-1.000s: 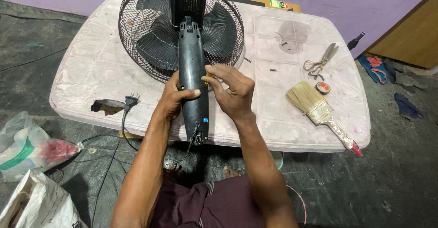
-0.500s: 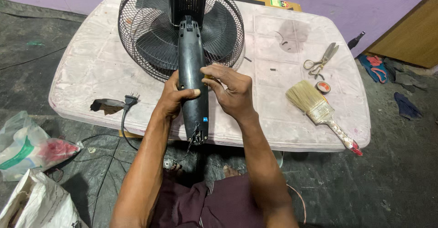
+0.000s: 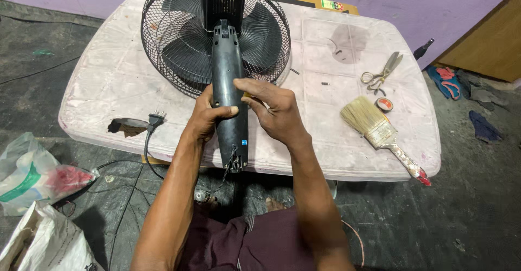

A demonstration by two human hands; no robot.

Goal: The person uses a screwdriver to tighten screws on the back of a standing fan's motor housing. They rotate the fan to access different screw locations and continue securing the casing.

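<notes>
Fan (image 3: 217, 37): lies grille-down on the tabletop (image 3: 97, 86); its dark stem (image 3: 229, 103) runs toward me and overhangs the near edge.
Left hand (image 3: 209, 116): closed round the stem from the left, thumb across its back; I read this as the steadying grip.
Right hand (image 3: 274, 108): fingers curled against the stem's right side, pinching something small and yellowish that I cannot identify; closed, but on what I cannot tell.
Cord (image 3: 146, 151): leaves the stem's lower end, drops off the edge; its plug (image 3: 156, 119) rests on the tabletop beside a dark scrap.
Risk, slip: in my judgement, if the left hand loosens, the overhanging stem could swing or drag the fan off the edge.
Risk, snag: the loose cord hangs near my knees and could catch and pull the plug down.
Brush (image 3: 380, 132): right of the hands, handle reaching the corner; it could be knocked off.
Scissors (image 3: 382, 73), tape roll (image 3: 384, 104): beyond the brush, apart from the fan.
Bags (image 3: 32, 173): on the floor at left; the clear one shows something red inside, the lower one's contents are hidden.
</notes>
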